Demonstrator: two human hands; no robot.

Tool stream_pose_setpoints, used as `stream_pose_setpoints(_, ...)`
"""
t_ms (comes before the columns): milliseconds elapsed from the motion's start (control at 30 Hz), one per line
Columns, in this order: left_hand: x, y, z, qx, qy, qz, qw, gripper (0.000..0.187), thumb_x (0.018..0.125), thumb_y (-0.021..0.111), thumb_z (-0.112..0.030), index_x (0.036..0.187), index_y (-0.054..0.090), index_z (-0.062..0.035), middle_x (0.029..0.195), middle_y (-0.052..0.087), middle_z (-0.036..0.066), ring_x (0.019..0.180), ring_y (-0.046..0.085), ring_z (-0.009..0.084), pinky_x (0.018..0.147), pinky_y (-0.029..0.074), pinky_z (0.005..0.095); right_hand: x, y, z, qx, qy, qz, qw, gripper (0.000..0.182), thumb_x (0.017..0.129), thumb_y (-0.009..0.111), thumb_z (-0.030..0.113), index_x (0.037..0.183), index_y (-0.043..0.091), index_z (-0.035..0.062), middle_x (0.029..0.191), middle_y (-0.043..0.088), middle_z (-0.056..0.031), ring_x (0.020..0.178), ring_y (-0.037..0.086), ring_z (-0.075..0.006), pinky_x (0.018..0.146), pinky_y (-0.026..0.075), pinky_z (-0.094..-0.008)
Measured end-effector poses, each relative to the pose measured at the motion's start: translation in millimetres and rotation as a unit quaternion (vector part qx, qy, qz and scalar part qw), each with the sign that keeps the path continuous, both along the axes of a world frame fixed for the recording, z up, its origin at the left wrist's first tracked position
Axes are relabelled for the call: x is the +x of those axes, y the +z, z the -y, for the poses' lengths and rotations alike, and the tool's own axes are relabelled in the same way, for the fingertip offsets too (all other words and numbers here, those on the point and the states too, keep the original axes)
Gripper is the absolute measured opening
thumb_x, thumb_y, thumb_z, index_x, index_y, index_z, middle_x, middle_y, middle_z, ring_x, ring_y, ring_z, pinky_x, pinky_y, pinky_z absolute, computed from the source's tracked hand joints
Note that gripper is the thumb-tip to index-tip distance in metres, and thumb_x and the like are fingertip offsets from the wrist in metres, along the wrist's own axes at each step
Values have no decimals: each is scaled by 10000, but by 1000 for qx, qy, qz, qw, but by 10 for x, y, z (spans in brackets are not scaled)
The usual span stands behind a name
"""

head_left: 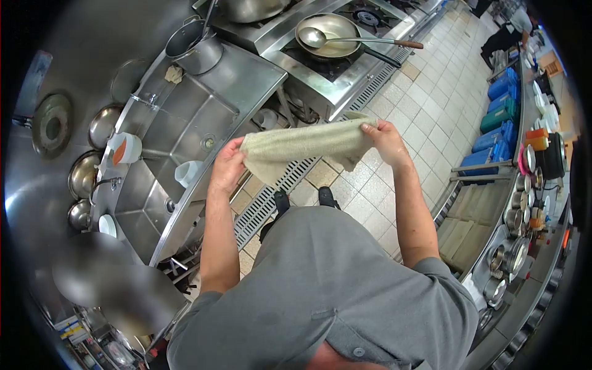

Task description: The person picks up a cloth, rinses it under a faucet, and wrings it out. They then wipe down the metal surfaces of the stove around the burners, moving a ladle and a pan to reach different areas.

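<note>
A pale greenish-beige cloth [302, 148] is stretched between my two hands in front of my body, above the floor. My left hand [229, 165] pinches its left end, close to the sink's front edge. At the other end, my right hand [385, 140] grips the cloth with the thumb on top. The cloth sags a little, and its lower corners hang loose. Beside my left hand is the stainless steel double sink [229, 137], with a white plastic container [187, 174] in it.
Ahead is a stove [336, 92] bearing a pan [336, 49] with a ladle [313, 37] across it. A metal pot [200, 57] stands behind the sink. Blue crates [487, 142] and a counter of pans line the right. A floor drain grate [259, 213] runs below. Another person [502, 40] is far off.
</note>
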State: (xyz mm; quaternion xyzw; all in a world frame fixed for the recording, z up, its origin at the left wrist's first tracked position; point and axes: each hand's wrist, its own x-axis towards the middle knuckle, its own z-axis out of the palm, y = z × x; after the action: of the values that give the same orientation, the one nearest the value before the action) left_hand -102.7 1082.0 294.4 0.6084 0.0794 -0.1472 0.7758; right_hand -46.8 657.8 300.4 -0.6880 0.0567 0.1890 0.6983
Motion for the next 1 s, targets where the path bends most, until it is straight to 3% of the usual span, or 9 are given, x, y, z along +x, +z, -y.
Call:
stream_pose_setpoints(300, 20, 496, 74, -178, 55, 51, 981, 512, 948, 451, -4, 1459, 464, -37, 1236, 650, 121, 1096, 634, 177, 976, 499, 338, 469, 229, -92, 29, -39, 94, 994, 207, 976, 608, 178, 1134, 616, 44, 880, 638, -9, 763, 565, -97, 708, 465, -269)
stream_pose_setpoints(367, 64, 409, 44, -70, 76, 76, 992, 504, 952, 462, 24, 1451, 487, -40, 1229, 660, 118, 1106, 628, 148, 982, 488, 307, 498, 368, -125, 70, -28, 93, 993, 258, 966, 619, 156, 1193, 581, 40, 879, 631, -19, 761, 555, -95, 687, 454, -264)
stream_pose_setpoints(567, 193, 421, 36, 234, 137, 177, 946, 348, 930, 611, 34, 1277, 625, 5, 1064, 726, 80, 924, 669, 109, 847, 519, 243, 760, 612, -189, -146, -41, 181, 972, 200, 970, 636, 148, 1138, 572, 63, 826, 553, 24, 734, 520, -95, 636, 434, -270)
stream_pose_setpoints(667, 214, 634, 112, 305, 179, 191, 916, 259, 911, 669, -3, 1170, 673, 14, 974, 741, 71, 849, 680, 104, 769, 531, 239, 948, 491, -189, -91, -27, 165, 982, 150, 966, 637, 163, 1065, 594, 60, 866, 586, 11, 801, 540, -100, 679, 443, -279)
stream_pose_setpoints(733, 217, 711, 113, 341, 190, 205, 897, 245, 894, 688, -10, 1138, 689, 5, 959, 743, 72, 824, 673, 98, 744, 527, 242, 1000, 476, -179, 126, 38, 33, 991, 149, 939, 668, 139, 1056, 612, 65, 893, 603, 4, 827, 555, -112, 710, 459, -282)
stream_pose_setpoints(833, 164, 872, 86, 442, 199, 198, 852, 228, 862, 719, -26, 1090, 715, -14, 913, 741, 69, 761, 653, 92, 691, 515, 253, 916, 551, -202, 123, 158, 116, 973, 194, 905, 691, 99, 1082, 616, 70, 933, 629, -7, 854, 576, -123, 751, 478, -287)
stream_pose_setpoints(900, 103, 1006, 40, 506, 197, 180, 821, 225, 848, 732, -35, 1073, 725, -23, 883, 737, 65, 722, 640, 91, 662, 508, 262, 878, 652, -236, 71, 171, 142, 972, 232, 873, 707, 68, 1094, 644, 46, 980, 653, -28, 912, 602, -148, 824, 485, -300)
stream_pose_setpoints(967, 68, 1115, -49, 505, 182, 116, 836, 133, 834, 738, -53, 965, 737, -30, 918, 713, 63, 772, 629, 103, 664, 491, 269, 797, 826, -226, -194, 181, 178, 947, 194, 867, 701, 68, 1055, 686, 21, 1019, 664, -39, 961, 609, -169, 874, 471, -308)
stream_pose_setpoints(1000, 76, 1127, -153, 506, 183, 116, 835, 133, 834, 738, -53, 965, 737, -30, 918, 713, 63, 772, 629, 103, 664, 491, 269, 827, 852, -226, -230, 185, 188, 937, 172, 867, 718, 102, 1011, 715, 7, 1024, 673, -61, 978, 620, -190, 899, 470, -314)
